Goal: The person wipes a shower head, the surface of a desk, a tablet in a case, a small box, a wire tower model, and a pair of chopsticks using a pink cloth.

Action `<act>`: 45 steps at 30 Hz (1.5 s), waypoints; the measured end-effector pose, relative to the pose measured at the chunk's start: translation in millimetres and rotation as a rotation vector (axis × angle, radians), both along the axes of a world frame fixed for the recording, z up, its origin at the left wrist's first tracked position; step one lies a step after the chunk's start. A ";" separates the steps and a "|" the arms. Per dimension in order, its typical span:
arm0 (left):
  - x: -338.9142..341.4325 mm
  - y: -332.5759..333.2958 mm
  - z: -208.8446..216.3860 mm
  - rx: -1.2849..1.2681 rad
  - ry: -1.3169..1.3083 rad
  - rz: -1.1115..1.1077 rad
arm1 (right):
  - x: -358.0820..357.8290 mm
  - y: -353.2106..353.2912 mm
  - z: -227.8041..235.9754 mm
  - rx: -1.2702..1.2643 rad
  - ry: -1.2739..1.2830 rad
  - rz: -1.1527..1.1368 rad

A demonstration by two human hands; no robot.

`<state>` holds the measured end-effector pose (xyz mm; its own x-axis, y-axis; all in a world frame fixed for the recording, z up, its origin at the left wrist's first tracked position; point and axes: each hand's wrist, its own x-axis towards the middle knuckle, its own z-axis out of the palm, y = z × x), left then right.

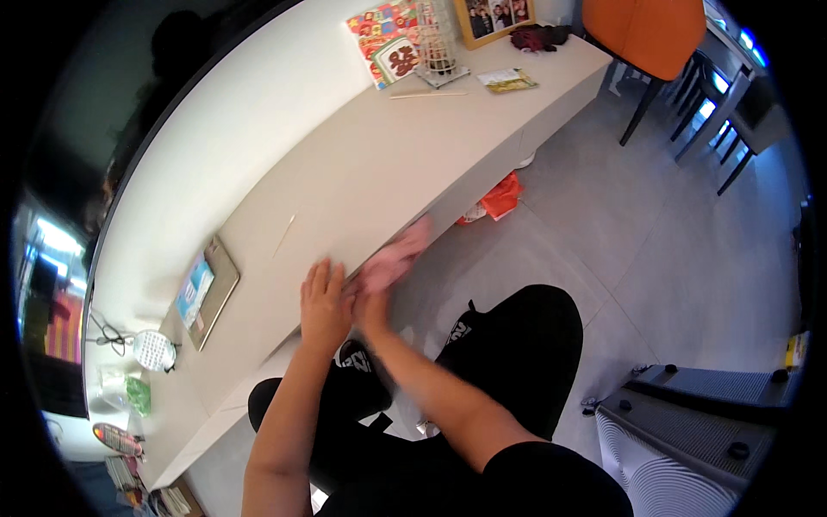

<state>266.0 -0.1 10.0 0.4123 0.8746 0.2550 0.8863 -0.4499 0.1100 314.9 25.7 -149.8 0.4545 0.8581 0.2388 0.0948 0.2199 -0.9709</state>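
My left hand [324, 303] rests on the front edge of a long beige cabinet [345, 181], its fingers stretched out flat over the top. Just beside it, my right hand [371, 312] holds a pink cloth [396, 261] against the cabinet's front face, a little below the top edge. Motion smears the cloth and the right hand, and part of its fingers is hidden. A thin white stick [284, 235] lies on the cabinet top beyond my left hand.
To the left are a tablet-like grey case [221, 289] with a blue packet [195, 283] and a round white device [155, 351]. Far off stand a wire cage ornament [438, 52] and an orange chair [644, 34]. A red bag [502, 196] sits under the cabinet.
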 end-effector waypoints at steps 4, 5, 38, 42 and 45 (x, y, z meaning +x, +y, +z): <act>27.8 22.2 0.9 0.022 0.038 -0.097 | 8.2 -3.4 4.9 0.004 0.004 0.057; 33.3 25.6 1.1 0.003 0.028 -0.115 | 31.4 10.4 7.5 -0.064 0.082 -0.021; 65.2 31.6 4.4 0.017 0.215 0.074 | 148.1 19.0 50.9 -0.329 0.677 -0.174; 64.2 30.4 0.6 -0.016 0.194 0.147 | 173.9 25.3 154.1 -0.304 -0.051 -0.028; 58.0 33.7 -4.4 -0.033 0.174 0.127 | 164.8 29.0 180.3 -0.132 -1.309 0.289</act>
<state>324.0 33.6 5.6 0.3333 0.9291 0.1602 0.9426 -0.3318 -0.0372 479.6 54.8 30.4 -0.2421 0.9337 0.2639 0.9279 0.3022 -0.2181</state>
